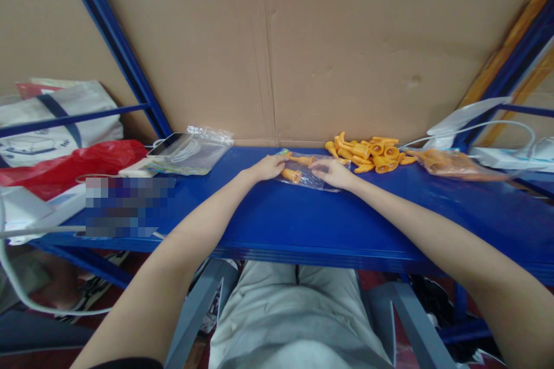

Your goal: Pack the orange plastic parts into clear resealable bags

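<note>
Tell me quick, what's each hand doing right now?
Left hand: fingers bent at the clear plastic bag's left end; whether it's gripping cannot be told.
Right hand: fingers bent over the bag's right part; pinching or just touching cannot be told.

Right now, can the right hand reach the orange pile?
Probably yes: the pile of tapered orange pieces lies uncovered, close to the right hand, which is at the clear plastic bag.
</note>
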`<move>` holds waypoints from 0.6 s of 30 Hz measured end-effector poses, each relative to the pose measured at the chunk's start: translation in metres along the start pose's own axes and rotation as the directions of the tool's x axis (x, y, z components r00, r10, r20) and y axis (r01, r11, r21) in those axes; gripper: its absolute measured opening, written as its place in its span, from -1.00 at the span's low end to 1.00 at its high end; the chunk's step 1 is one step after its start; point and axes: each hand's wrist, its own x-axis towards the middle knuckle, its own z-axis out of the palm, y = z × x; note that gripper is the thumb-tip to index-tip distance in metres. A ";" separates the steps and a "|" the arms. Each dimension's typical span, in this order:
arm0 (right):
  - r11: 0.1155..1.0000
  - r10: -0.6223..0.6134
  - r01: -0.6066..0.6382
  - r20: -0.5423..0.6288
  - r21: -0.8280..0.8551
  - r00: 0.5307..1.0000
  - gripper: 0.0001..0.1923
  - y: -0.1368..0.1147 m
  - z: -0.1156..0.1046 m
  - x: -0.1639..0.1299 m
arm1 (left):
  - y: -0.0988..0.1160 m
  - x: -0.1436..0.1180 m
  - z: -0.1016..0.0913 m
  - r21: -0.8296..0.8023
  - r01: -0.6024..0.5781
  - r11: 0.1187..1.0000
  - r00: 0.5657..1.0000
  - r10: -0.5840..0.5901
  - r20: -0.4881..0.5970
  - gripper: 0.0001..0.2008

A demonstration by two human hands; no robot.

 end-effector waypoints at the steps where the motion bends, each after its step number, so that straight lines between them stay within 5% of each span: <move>1: 0.999 -0.027 0.026 0.040 0.033 0.999 -0.77 -0.001 0.000 -0.001 | 0.000 0.000 0.000 0.012 -0.002 1.000 1.000 0.002 0.002 -0.50; 8: 0.981 -0.115 0.062 0.290 0.185 0.950 -0.64 -0.007 -0.003 -0.003 | 0.000 0.000 0.001 0.035 -0.021 0.999 0.999 0.022 -0.024 -0.52; 18: 0.947 -0.178 0.065 0.344 0.315 0.922 -0.45 -0.005 0.004 0.009 | 0.000 0.006 0.005 -0.013 -0.063 0.998 0.993 0.062 -0.098 -0.53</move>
